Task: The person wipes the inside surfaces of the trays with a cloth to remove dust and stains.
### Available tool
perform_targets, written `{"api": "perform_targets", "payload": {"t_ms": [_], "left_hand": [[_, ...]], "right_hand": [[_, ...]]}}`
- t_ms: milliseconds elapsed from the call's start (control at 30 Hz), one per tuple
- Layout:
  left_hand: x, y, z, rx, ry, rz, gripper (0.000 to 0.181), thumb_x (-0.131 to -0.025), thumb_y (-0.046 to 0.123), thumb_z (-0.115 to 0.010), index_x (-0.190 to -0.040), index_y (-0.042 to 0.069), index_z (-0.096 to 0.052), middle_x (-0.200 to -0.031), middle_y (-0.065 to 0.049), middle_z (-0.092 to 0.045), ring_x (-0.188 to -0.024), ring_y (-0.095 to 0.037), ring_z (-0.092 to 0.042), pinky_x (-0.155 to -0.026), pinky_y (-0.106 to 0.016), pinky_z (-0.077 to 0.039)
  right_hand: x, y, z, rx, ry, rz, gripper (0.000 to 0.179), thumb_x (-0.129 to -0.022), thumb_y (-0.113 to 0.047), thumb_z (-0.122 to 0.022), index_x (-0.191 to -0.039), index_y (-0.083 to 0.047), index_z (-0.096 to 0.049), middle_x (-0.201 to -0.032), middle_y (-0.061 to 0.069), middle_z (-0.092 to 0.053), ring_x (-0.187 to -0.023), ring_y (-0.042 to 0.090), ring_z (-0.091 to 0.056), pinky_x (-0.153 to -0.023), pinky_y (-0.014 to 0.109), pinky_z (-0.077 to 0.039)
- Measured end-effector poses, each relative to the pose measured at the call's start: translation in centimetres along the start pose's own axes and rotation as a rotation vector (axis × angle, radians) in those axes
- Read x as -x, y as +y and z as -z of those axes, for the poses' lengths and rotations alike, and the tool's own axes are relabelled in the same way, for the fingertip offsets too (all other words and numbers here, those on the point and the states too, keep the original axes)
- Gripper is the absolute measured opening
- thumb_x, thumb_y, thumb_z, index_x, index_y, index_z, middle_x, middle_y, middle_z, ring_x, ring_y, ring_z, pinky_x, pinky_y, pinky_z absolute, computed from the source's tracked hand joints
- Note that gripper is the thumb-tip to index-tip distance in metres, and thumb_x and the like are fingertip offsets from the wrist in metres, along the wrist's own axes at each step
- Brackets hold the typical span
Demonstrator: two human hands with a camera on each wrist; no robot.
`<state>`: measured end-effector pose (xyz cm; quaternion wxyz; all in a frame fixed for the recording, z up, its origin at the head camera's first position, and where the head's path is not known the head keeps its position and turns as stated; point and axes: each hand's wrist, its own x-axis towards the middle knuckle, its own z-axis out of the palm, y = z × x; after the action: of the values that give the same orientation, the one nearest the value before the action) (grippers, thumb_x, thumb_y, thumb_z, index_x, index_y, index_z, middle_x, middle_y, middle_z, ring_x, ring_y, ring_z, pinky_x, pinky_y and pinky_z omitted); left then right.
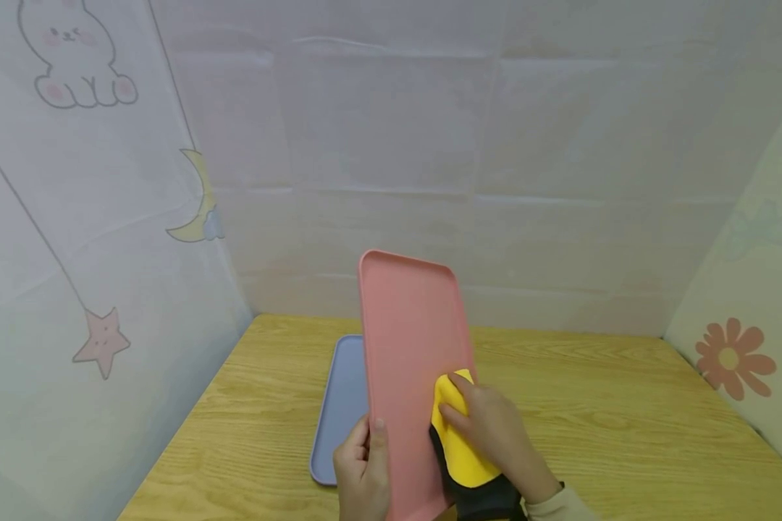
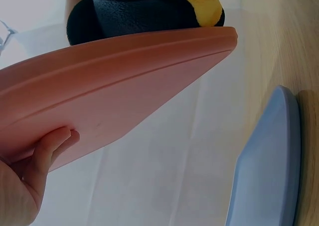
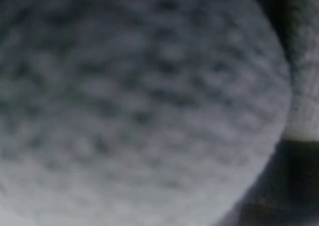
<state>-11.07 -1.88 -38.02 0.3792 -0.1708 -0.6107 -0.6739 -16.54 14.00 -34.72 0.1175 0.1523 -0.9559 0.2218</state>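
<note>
A pink rectangular tray [image 1: 410, 318] with a raised rim is held up and tilted above the table. My left hand [image 1: 363, 470] grips its left edge, thumb on the inner face; in the left wrist view, fingers [image 2: 52, 141] lie against its underside. Over the lower right of the tray's inner face, my right hand [image 1: 498, 427] holds a yellow and black cloth [image 1: 465, 459] against it. The dark side of this cloth [image 2: 144, 16] hangs over the rim in the left wrist view. Blurred grey fabric [image 3: 139, 101] fills most of the right wrist view.
A blue-grey tray [image 1: 340, 412] lies flat on the wooden table [image 1: 247, 405], partly hidden behind the pink one. Pale fabric walls [image 1: 378, 137] with cartoon prints stand at the back and both sides of the table.
</note>
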Motion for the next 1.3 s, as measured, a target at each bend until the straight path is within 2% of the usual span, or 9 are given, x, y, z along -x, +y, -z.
{"api": "perform_targets", "payload": {"t_ms": [367, 533, 733, 867, 1067, 1200, 1300], "left_hand": [[0.1, 0.1, 0.0, -0.052, 0.011, 0.081, 0.019, -0.089, -0.011, -0.042, -0.098, -0.013, -0.058, -0.057, -0.012, -0.056, -0.043, -0.006, -0.049, -0.035, -0.022, -0.04], [0.2, -0.1, 0.0, -0.056, 0.012, 0.092, 0.019, -0.089, -0.01, -0.042, -0.099, -0.013, -0.058, -0.055, -0.011, -0.054, -0.041, -0.007, -0.048, -0.034, -0.022, -0.04], [0.2, -0.3, 0.1, -0.101, 0.026, 0.104, 0.019, -0.089, -0.009, -0.043, -0.097, -0.011, -0.059, -0.049, -0.006, -0.043, -0.04, -0.001, -0.036, -0.032, -0.018, -0.033], [0.2, -0.2, 0.0, -0.127, 0.043, 0.099, 0.018, -0.089, -0.008, -0.044, -0.097, -0.011, -0.06, -0.048, -0.001, -0.036, -0.041, 0.001, -0.028, -0.033, -0.015, -0.028], [0.2, 0.0, -0.1, -0.104, 0.072, 0.111, 0.019, -0.09, -0.008, -0.043, -0.096, -0.013, -0.059, -0.051, -0.003, -0.043, -0.046, -0.001, -0.035, -0.037, -0.018, -0.034], [0.2, 0.2, -0.2, -0.032, 0.071, 0.16, 0.021, -0.092, -0.005, -0.04, -0.098, -0.014, -0.058, -0.067, -0.01, -0.06, -0.058, -0.006, -0.054, -0.048, -0.021, -0.047], [0.3, 0.1, -0.2, 0.016, 0.069, 0.182, 0.022, -0.093, -0.003, -0.039, -0.098, -0.015, -0.058, -0.077, -0.016, -0.063, -0.066, -0.013, -0.06, -0.055, -0.027, -0.05]], "right_hand": [[0.4, -1.6, -0.1, 0.046, 0.042, 0.052, 0.041, -0.079, -0.026, -0.064, -0.114, -0.004, -0.059, -0.049, -0.007, -0.036, -0.041, 0.009, -0.031, -0.038, 0.023, -0.028], [0.6, -2.8, -0.2, 0.07, 0.083, 0.113, 0.041, -0.077, -0.026, -0.067, -0.111, -0.004, -0.061, -0.055, -0.005, -0.046, -0.045, 0.008, -0.035, -0.04, 0.022, -0.03], [0.8, -3.8, -0.3, 0.063, 0.096, 0.136, 0.041, -0.077, -0.026, -0.067, -0.111, -0.004, -0.06, -0.056, -0.005, -0.047, -0.045, 0.007, -0.035, -0.039, 0.021, -0.029], [1.0, -4.5, -0.3, 0.063, 0.125, 0.183, 0.041, -0.076, -0.025, -0.068, -0.11, -0.003, -0.061, -0.06, -0.003, -0.051, -0.047, 0.007, -0.037, -0.04, 0.021, -0.03], [1.5, -5.6, -0.4, 0.046, 0.22, 0.286, 0.04, -0.072, -0.023, -0.07, -0.105, -0.002, -0.062, -0.065, 0.001, -0.056, -0.049, 0.007, -0.04, -0.042, 0.019, -0.032], [1.9, -6.2, -0.4, 0.01, 0.277, 0.351, 0.04, -0.07, -0.021, -0.07, -0.104, -0.002, -0.061, -0.067, 0.001, -0.058, -0.052, 0.009, -0.044, -0.044, 0.02, -0.034], [2.0, -6.6, -0.5, -0.002, 0.307, 0.382, 0.04, -0.069, -0.02, -0.071, -0.104, -0.002, -0.061, -0.069, 0.001, -0.059, -0.054, 0.009, -0.047, -0.046, 0.021, -0.036]]}}
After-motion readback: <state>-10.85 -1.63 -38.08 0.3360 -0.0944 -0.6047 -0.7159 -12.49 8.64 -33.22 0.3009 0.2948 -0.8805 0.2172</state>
